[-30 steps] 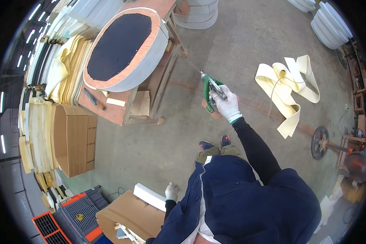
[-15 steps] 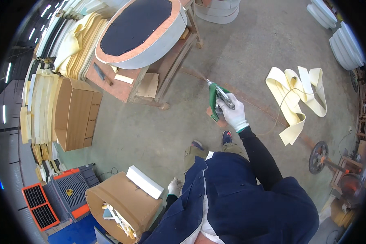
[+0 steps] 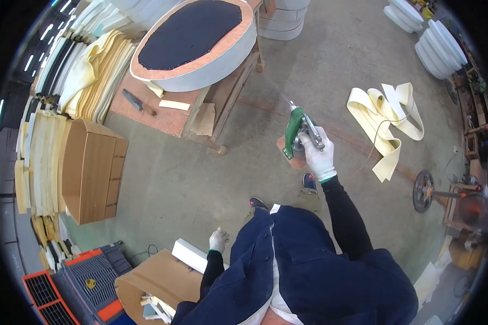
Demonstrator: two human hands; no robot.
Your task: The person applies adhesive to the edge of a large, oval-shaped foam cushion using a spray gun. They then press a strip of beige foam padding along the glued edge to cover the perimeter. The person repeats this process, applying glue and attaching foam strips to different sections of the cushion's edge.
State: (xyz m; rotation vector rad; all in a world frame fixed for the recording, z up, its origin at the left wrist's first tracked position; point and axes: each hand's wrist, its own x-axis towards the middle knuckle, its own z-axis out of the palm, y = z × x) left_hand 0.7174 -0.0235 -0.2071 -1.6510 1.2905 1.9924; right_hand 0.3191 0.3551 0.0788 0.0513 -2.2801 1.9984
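Note:
My right hand (image 3: 320, 153), in a white glove, is wrapped round a spray gun (image 3: 296, 130) with a green body and a metal trigger. From its nozzle a faint mist drifts up and to the left, toward the workbench (image 3: 171, 119). My left hand (image 3: 218, 239), also gloved, hangs low beside my body with loose fingers and nothing visible in it. On the bench rests an oval, pale-sided piece (image 3: 211, 73) with a wooden top face and a black panel (image 3: 192, 33). A knife (image 3: 138, 103) and a cream strip (image 3: 174, 105) lie at the bench's near end.
Cream foam strips (image 3: 382, 127) lie loosely folded on the floor to the right, a thin hose (image 3: 375, 142) over them. Foam sheets (image 3: 100, 76) and a cardboard box (image 3: 92, 170) line the left. A scrap carton (image 3: 160, 276) stands near my left hand, a handwheel (image 3: 423, 192) at right.
My view has shifted slightly. The spray gun has moved a little right and down in view, still misting. My left hand has swung forward, away from my body.

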